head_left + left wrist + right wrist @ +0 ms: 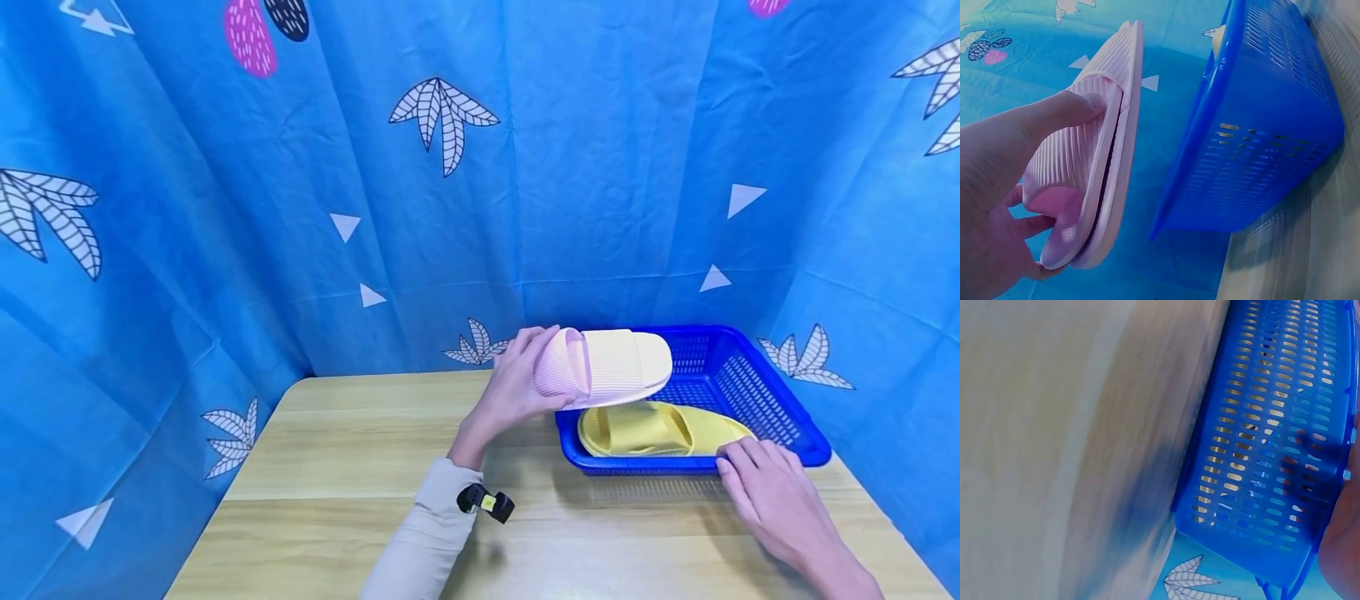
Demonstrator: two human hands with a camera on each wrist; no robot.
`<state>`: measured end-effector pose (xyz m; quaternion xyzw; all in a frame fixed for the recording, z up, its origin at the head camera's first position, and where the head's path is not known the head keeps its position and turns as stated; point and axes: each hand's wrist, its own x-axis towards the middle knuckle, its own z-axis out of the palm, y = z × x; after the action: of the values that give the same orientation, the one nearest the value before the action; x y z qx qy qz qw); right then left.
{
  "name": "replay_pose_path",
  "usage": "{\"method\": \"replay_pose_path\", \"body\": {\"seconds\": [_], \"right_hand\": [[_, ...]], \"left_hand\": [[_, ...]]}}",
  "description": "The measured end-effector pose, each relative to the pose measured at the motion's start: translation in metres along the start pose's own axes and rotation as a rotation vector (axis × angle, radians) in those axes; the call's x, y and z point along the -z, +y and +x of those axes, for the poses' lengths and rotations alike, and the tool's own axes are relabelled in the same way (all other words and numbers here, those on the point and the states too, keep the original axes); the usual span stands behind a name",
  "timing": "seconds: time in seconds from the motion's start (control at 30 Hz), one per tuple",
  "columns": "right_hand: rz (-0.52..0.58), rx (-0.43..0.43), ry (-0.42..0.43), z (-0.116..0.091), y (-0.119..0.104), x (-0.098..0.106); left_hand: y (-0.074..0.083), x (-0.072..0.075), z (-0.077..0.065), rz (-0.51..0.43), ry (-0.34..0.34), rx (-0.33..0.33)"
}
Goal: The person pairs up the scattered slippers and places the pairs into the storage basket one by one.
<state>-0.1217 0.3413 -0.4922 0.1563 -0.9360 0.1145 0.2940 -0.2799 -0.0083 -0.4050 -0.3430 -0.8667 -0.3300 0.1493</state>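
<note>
My left hand grips a pair of pink slippers, held together over the left part of a blue plastic basket. In the left wrist view, the thumb presses on the ribbed strap of the pink slippers and the fingers wrap behind, with a dark gap between the two soles. Yellow slippers lie inside the basket along its front wall. My right hand holds the basket's front rim near the right corner, fingers over the edge; only a sliver of it shows in the right wrist view.
The basket stands at the back right of a wooden table. A blue curtain with leaf and triangle prints hangs behind the table and on both sides. The slotted outer wall of the basket fills much of the right wrist view.
</note>
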Motion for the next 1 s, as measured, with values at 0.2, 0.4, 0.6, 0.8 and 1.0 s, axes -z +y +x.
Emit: {"method": "replay_pose_path", "body": {"seconds": [0.2, 0.4, 0.6, 0.8, 1.0], "right_hand": [[0.002, -0.003, -0.002, 0.0, -0.001, 0.002], [0.005, -0.007, -0.008, 0.001, -0.001, 0.003], [0.006, -0.017, -0.008, -0.001, -0.002, 0.005], [0.005, -0.009, -0.018, -0.001, -0.003, 0.004], [0.002, -0.009, -0.017, 0.0, -0.004, 0.004]], "left_hand": [[0.002, -0.007, 0.009, 0.01, -0.022, -0.007], [0.003, -0.013, 0.016, 0.033, -0.039, -0.019], [0.005, -0.02, 0.025, 0.044, -0.057, -0.032], [0.009, -0.028, 0.031, 0.066, -0.079, -0.032], [0.012, -0.035, 0.038, 0.067, -0.098, -0.024]]}}
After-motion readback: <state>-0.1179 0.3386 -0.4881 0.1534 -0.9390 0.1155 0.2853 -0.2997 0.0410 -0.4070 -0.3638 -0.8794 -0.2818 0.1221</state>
